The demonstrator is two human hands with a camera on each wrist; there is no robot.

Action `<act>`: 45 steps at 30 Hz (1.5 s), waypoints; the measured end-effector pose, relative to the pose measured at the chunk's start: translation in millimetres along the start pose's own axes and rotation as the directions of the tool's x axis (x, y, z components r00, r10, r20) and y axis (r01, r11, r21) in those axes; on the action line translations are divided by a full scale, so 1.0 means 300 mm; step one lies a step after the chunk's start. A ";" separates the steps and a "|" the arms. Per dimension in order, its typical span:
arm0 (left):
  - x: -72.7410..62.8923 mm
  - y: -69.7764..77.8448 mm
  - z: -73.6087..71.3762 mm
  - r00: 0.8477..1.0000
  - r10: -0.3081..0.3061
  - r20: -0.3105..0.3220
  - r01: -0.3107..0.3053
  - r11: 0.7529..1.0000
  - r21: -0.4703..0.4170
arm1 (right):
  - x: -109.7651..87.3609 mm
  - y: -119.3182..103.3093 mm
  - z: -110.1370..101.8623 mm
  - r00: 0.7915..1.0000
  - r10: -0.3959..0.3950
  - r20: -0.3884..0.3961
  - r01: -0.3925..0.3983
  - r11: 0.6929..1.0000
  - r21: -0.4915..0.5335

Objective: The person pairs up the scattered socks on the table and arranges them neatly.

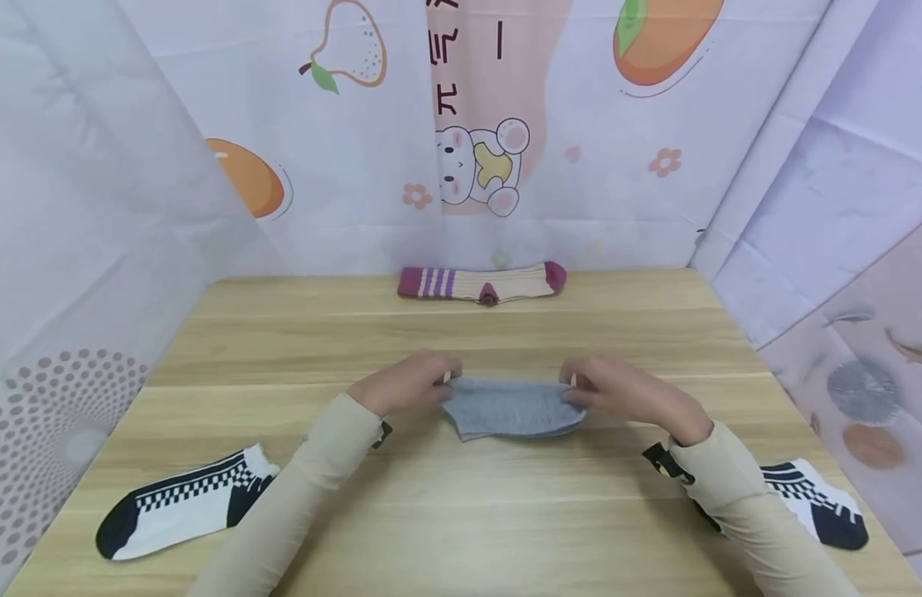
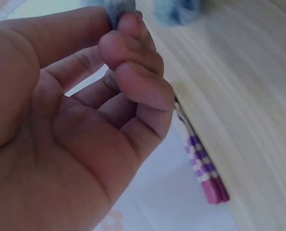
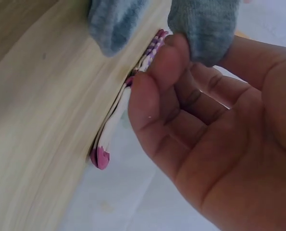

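Note:
A light grey sock (image 1: 515,408) is stretched sideways between my two hands above the middle of the wooden table. My left hand (image 1: 412,381) pinches its upper left corner between thumb and fingertips. At the other end my right hand (image 1: 618,390) pinches the upper right corner. In the right wrist view a grey end (image 3: 205,29) sits between thumb and fingers, and a second grey fold (image 3: 115,24) hangs apart from it. The left wrist view shows only a bit of grey fabric (image 2: 118,10) at the fingertips. Whether this is one folded sock or two, I cannot tell.
A cream sock with purple stripes and maroon ends (image 1: 479,283) lies along the table's back edge. One black-and-white checked sock (image 1: 185,502) lies at front left, another (image 1: 819,506) at front right, partly behind my right sleeve. Printed cloth (image 1: 580,199) hangs around the table (image 1: 461,531).

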State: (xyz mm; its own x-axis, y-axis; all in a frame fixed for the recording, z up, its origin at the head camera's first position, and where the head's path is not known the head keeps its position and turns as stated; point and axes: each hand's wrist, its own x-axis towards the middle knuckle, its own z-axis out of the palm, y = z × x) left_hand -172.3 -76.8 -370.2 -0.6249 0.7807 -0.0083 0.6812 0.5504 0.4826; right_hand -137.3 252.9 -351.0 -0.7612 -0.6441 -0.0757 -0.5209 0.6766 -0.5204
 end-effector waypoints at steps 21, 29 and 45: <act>0.023 0.134 0.068 0.995 0.036 -0.092 -0.020 0.985 0.172 | 0.017 -0.134 0.059 0.965 -0.216 -0.149 0.166 0.943 -0.288; 0.026 0.173 0.121 0.999 -0.045 0.023 0.039 0.975 0.217 | 0.013 -0.123 0.122 0.982 -0.171 0.076 0.179 0.977 -0.114; 0.049 0.149 0.134 0.993 -0.100 -0.066 0.118 0.923 0.367 | 0.067 -0.074 0.170 0.992 -0.120 -0.024 0.109 0.957 -0.269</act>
State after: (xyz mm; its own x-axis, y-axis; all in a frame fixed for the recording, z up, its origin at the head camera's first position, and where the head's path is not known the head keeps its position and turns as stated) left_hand -135.5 -28.8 -384.0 -0.7140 0.7002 0.0015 0.6950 0.7084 0.1232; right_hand -121.4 206.7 -384.3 -0.7022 -0.7120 0.0078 -0.6856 0.6732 -0.2770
